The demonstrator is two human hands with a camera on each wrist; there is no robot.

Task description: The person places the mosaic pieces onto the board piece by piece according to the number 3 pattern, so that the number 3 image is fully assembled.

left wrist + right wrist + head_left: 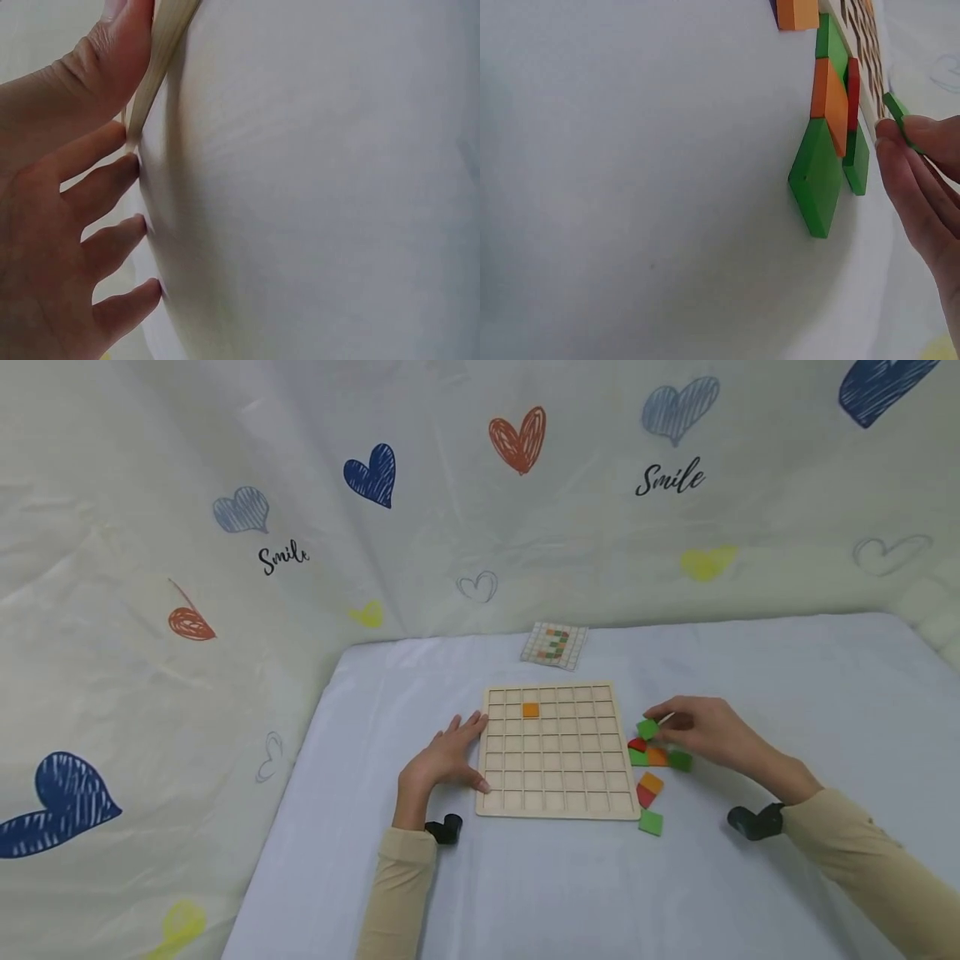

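A wooden grid board [558, 760] lies on the white cloth, one orange square tile [531, 710] set in its upper rows. My left hand [444, 758] has its fingers spread at the board's left edge, thumb and fingertips touching the rim; the left wrist view shows the thumb [112, 64] against the wooden edge. Off the board's right side, my right hand [705, 727] pinches a green square tile [647, 729] between thumb and fingers. In the right wrist view this green tile [900, 120] is raised, seen nearly edge-on.
Beside the board's right edge lie several loose tiles: red [637, 744], orange [657, 757] and green [680, 761]. Nearer the front are an orange tile [652, 782], a red one [645, 795] and a green one [651, 822]. Behind the board lies a pattern card [555, 646].
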